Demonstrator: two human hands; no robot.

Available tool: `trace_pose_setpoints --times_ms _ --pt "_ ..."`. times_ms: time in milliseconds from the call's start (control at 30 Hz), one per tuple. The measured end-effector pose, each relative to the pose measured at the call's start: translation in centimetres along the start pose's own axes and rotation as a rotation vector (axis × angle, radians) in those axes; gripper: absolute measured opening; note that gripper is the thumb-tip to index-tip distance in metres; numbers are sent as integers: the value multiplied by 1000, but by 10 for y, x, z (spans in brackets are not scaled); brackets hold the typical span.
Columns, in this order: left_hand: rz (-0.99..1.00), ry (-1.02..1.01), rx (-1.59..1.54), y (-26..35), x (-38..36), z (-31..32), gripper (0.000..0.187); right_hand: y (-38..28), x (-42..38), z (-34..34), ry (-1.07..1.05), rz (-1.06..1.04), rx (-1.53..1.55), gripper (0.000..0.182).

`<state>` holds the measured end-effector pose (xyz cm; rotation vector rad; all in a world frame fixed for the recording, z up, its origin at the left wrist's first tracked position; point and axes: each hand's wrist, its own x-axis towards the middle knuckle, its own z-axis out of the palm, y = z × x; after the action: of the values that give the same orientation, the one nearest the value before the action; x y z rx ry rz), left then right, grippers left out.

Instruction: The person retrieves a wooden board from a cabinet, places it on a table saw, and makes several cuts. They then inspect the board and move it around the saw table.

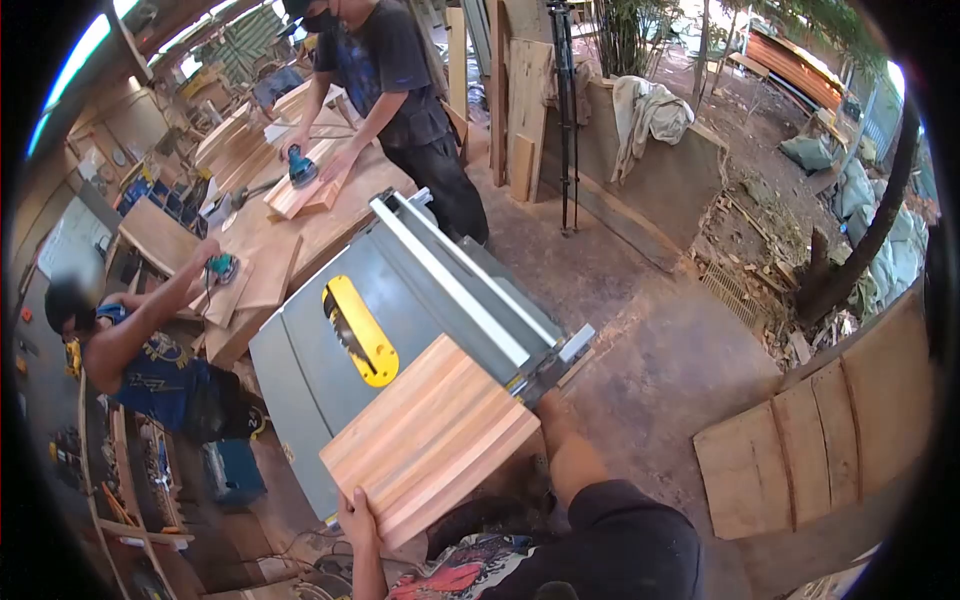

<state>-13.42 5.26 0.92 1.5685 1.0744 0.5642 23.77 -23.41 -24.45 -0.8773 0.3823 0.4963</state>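
Observation:
A striped, glued-up wooden board lies at an angle over the near part of a grey table saw. On the board's lower left edge rests my left hand, its thumb and fingers at the edge. My right arm reaches forward past the board's right corner, and my right hand is hidden under or behind the board and the saw's front rail. Just beyond the board is the saw's yellow insert, with the blade showing in its slot. A pale fence runs along the saw's right side.
Two co-workers stand by a wooden workbench beyond the saw, each with a hand on a green sander on wood. A black tripod stands behind the saw. Plywood panels lean at the right. Tool shelves line the left.

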Motion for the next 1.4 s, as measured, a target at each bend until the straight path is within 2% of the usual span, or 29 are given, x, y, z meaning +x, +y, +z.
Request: trace_pose_setpoints --times_ms 67,167,400,467,533,600,667,700,800,867,900,967,1033,1067,1133,1167,1233,1267,1333,1367,1400 --pt "-28 31 61 17 0 16 54 -11 20 22 -14 -17 -3 49" --pt "-99 15 50 10 8 24 54 -23 31 29 -16 -24 -7 49" --pt "-59 37 51 1 16 33 54 -29 11 39 -53 -67 -56 50" --pt "-117 -36 165 15 27 34 54 -38 5 50 -49 -69 -89 50" --pt "-71 -75 199 34 32 41 50 -46 -8 54 -51 -57 -142 50" --pt "-181 -174 398 41 49 26 47 -54 -24 62 -35 23 -226 50" --pt "-184 -302 545 91 35 28 47 -53 -46 51 -10 124 -292 50" --pt "-203 -308 553 91 34 23 47 -39 -84 26 -5 133 -309 50" --pt "-101 -317 401 81 36 23 48 9 -169 33 13 92 -373 51" --pt "20 -313 254 70 37 17 49 11 -176 39 15 69 -410 51" --pt "19 -310 235 67 43 16 49 16 -175 29 -68 22 -422 49" --pt "67 -333 401 61 47 6 50 15 -194 38 -146 -4 -443 48" --pt "103 -337 404 49 52 3 51 7 -204 53 -142 -406 -1021 36" --pt "139 -340 418 45 53 3 52 3 -196 58 -145 -413 -1031 36" --pt "114 -330 417 45 52 4 51 -3 -176 63 -184 -986 -1485 43" --pt "97 -328 432 47 52 4 51 6 -167 53 -192 -989 -1483 43" --pt "127 -330 469 51 51 7 50 11 -149 39 -280 -885 -1421 49" --pt "152 -336 506 55 51 13 50 8 -143 37 -284 -897 -1419 49" --pt "198 -295 536 65 44 30 49 1 -139 26 -384 292 -243 50" --pt "241 -265 578 70 37 37 49 -5 -146 23 -382 302 -250 50" --pt "225 -271 525 72 36 44 49 -14 -147 23 -357 362 -115 50"
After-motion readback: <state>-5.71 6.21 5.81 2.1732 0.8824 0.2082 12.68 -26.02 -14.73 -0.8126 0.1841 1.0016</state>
